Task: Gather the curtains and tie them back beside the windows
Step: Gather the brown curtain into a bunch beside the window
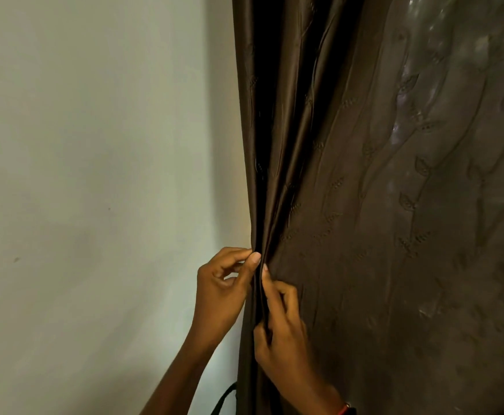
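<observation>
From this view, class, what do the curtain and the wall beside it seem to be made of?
The curtain: woven fabric, probably satin-like polyester; soft sheen on folds, stitched leaf motifs. The wall: likely painted plaster, matte, pale, faintly marked.

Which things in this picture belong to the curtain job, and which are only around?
Job: brown curtain; left hand and right hand, both pinching its gathered folds.
Only around: pale wall; red wristband; dark strap at the bottom edge, use unclear.
</observation>
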